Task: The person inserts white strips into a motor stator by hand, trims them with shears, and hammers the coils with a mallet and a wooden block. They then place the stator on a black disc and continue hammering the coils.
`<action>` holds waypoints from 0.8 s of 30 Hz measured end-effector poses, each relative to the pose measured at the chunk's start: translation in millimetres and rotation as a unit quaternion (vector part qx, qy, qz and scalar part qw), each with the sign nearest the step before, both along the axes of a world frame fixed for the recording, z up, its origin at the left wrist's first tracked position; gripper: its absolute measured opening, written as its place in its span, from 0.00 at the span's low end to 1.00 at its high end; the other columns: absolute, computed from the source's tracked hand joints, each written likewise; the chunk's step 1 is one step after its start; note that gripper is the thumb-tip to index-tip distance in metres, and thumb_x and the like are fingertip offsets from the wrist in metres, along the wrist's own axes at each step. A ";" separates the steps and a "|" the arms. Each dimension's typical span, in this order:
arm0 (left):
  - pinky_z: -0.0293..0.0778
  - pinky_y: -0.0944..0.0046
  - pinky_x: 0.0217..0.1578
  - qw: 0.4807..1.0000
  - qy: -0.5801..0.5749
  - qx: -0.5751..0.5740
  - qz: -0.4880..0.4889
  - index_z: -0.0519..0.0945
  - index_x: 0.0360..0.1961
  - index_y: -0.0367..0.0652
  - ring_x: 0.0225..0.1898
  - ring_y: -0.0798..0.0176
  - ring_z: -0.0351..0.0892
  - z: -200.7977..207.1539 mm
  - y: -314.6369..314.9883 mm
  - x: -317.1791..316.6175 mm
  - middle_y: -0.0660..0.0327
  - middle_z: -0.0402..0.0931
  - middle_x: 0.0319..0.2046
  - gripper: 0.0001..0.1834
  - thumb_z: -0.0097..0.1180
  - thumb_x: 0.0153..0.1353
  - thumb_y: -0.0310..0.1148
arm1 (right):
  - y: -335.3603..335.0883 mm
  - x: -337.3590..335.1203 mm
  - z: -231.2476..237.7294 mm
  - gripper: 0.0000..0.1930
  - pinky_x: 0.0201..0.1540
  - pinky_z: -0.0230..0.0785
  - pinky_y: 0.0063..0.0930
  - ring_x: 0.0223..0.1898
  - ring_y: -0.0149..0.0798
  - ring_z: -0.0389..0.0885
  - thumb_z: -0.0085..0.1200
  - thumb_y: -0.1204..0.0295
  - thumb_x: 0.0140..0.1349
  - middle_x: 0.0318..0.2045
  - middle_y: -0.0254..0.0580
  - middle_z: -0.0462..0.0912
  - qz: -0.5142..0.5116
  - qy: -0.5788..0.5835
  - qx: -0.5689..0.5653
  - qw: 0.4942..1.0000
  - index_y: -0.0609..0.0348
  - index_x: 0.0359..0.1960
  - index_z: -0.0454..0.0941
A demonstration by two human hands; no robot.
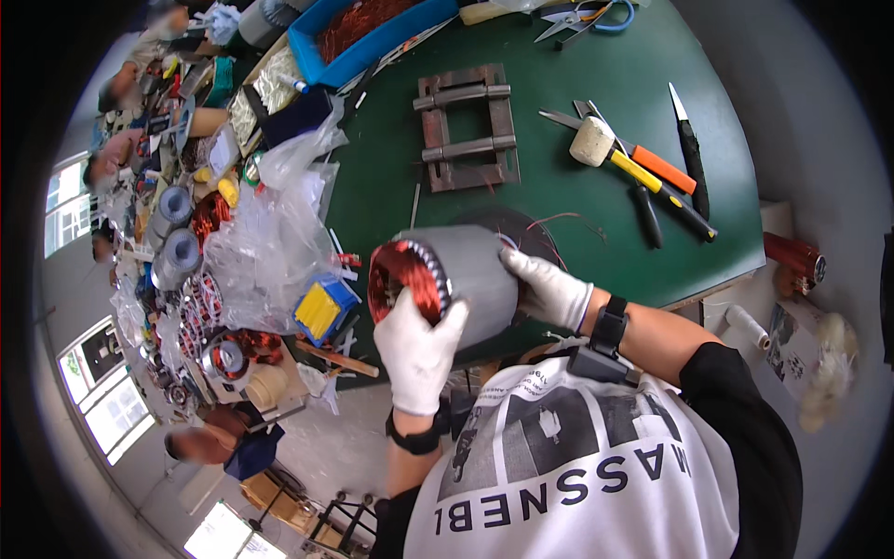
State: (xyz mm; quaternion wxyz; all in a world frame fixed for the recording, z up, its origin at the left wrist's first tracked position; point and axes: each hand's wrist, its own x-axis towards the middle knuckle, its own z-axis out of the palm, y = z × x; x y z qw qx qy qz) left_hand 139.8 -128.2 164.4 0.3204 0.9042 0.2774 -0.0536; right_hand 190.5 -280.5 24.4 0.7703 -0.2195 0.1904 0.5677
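Note:
Both white-gloved hands hold a motor stator (480,279), a grey metal cylinder lying on its side above the near part of the green table. Red-brown copper windings (419,279) show at its left opening. My left hand (417,359) grips the rim of that opening, its fingers partly hidden inside. At the opposite end, my right hand (549,287) is closed around the edge, most of its fingers out of sight. Thin reddish lead wires (568,220) stick out behind the stator on the right. A dark rounded shape lies partly hidden behind it.
Beyond the stator stands a metal roller frame (467,147). A mallet (593,142), orange-handled tool (663,168), knife (687,140) and scissors (605,19) lie at the right. Plastic bags (270,224), a blue tray (312,51) and a yellow-filled box (321,309) crowd the left. Several people sit farther left.

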 end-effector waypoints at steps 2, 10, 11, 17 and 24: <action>0.74 0.56 0.29 0.999 -0.002 0.044 -0.029 0.75 0.28 0.39 0.25 0.48 0.79 -3.1 -7.9 -0.8 0.53 0.78 0.21 0.18 0.66 0.45 0.42 | -4.2 -2.7 3.4 0.29 0.52 0.67 0.42 0.50 0.47 0.76 0.49 0.48 0.62 0.49 0.52 0.78 0.008 -0.032 -0.055 0.998 0.61 0.52 0.71; 0.72 0.58 0.26 0.945 -0.055 0.100 -0.307 0.72 0.45 0.36 0.22 0.54 0.77 -34.2 -40.3 -21.9 0.56 0.75 0.19 0.28 0.63 0.48 0.44 | -25.9 15.0 -29.4 0.18 0.43 0.68 0.44 0.38 0.61 0.77 0.41 0.61 0.65 0.32 0.61 0.79 0.076 -0.508 -0.461 0.724 0.63 0.36 0.77; 0.72 0.60 0.26 0.932 -0.080 0.112 -0.334 0.71 0.48 0.35 0.22 0.56 0.77 -37.8 -47.1 -26.4 0.57 0.75 0.20 0.29 0.62 0.49 0.42 | -29.6 16.0 -38.0 0.17 0.43 0.68 0.44 0.38 0.61 0.77 0.41 0.61 0.65 0.32 0.61 0.79 0.078 -0.475 -0.442 0.757 0.63 0.36 0.77; 0.72 0.58 0.29 0.943 -0.161 0.050 -0.286 0.76 0.40 0.39 0.24 0.56 0.77 -26.6 -45.0 -26.6 0.58 0.76 0.22 0.18 0.62 0.49 0.35 | -41.5 19.3 -26.5 0.18 0.42 0.67 0.41 0.37 0.60 0.76 0.42 0.60 0.65 0.32 0.60 0.80 0.141 -0.484 -0.432 0.747 0.65 0.39 0.77; 0.72 0.57 0.45 0.975 -0.191 0.110 0.022 0.75 0.47 0.36 0.45 0.49 0.76 -26.8 -7.6 -46.8 0.49 0.75 0.44 0.18 0.56 0.54 0.29 | -63.4 16.7 -2.5 0.21 0.45 0.69 0.38 0.40 0.55 0.78 0.45 0.58 0.64 0.37 0.57 0.79 0.121 -0.564 -0.398 0.713 0.63 0.46 0.75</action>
